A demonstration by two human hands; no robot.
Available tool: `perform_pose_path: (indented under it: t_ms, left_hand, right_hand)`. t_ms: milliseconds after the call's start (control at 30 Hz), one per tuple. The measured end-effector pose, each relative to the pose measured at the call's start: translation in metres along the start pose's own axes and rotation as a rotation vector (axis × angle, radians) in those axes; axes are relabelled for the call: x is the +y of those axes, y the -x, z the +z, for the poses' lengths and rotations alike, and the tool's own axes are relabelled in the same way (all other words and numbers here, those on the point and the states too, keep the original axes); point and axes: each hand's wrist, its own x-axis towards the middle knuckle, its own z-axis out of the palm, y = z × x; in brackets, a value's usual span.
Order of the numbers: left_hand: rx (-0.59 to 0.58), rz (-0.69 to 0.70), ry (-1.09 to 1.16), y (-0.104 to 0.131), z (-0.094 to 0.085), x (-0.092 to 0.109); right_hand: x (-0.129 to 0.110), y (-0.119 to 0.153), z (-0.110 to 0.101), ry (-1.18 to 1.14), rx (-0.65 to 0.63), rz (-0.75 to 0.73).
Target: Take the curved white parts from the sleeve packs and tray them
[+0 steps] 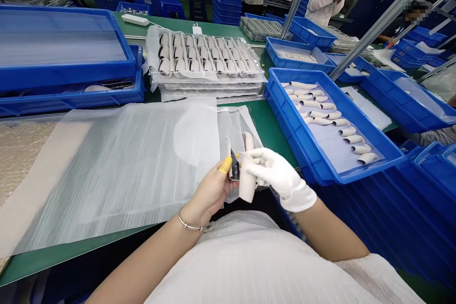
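Note:
My left hand [216, 183], with a yellow cover on the thumb, grips a black part [234, 167] that has a pale outer side. Just right of it, my right hand [276, 175] in a white glove pinches a pale curved shell [247, 184] near its top. The shell hangs upright close beside the black part. Behind my fingers, another pale shell piece [248, 141] lies on a translucent sheet [231, 126]. To the right, a blue tray [295, 135] holds several pale shells [354, 139] on a white liner.
A wide translucent sheet [135, 152] covers the green table [81, 251] on the left. Behind it stands a stacked tray [210, 76] with rows of pale pieces. Blue bins [67, 73] sit at the left. A metal post [377, 28] slants at the right; people are farther back.

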Motion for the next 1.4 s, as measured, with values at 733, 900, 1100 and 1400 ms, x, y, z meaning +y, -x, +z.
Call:
perform_pose_path:
  t_ms: [733,900,1100,1400]
  left_hand:
    - [-0.159,0.018,-0.48,-0.009,-0.003,-0.001]
    - [-0.129,0.134,-0.598,-0.017,-0.019,0.001]
    - [0.018,0.149,-0.628,-0.03,-0.046,-0.019]
    - [-0.049,0.119,-0.627,-0.026,-0.054,-0.023]
  right_hand:
    - [0.01,-0.034,-0.017,0.258,-0.01,-0.008]
    - [0.011,-0.078,-0.027,0.135,-0.009,0.05]
    - [0.035,-0.172,-0.027,-0.183,0.033,0.295]
    - [0.035,-0.221,-0.094,0.026,0.337,0.295]
